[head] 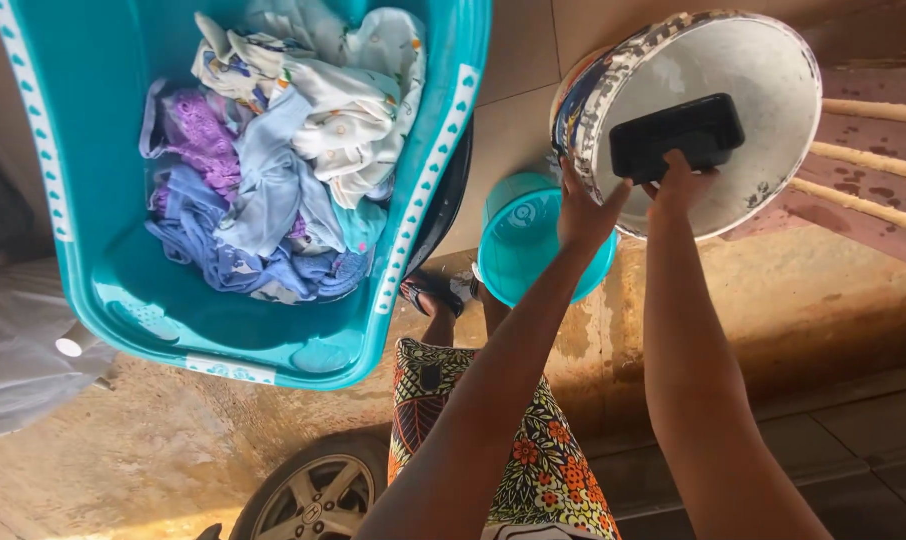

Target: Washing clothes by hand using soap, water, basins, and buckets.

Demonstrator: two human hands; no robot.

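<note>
Head view: right hand [681, 183] fingers pinching black tray [676, 136], long axis near-horizontal, inside tilted bucket [763, 70].

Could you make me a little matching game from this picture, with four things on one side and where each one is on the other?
Things:
1. black tray
2. white bucket
3. heap of clothes
4. small teal bucket

Places:
A. inside the teal basin
B. on the ground below the hands
C. pressed by the right hand inside a bucket
D. gripped at its rim by the left hand

Pairs: 1-C, 2-D, 3-A, 4-B
</note>
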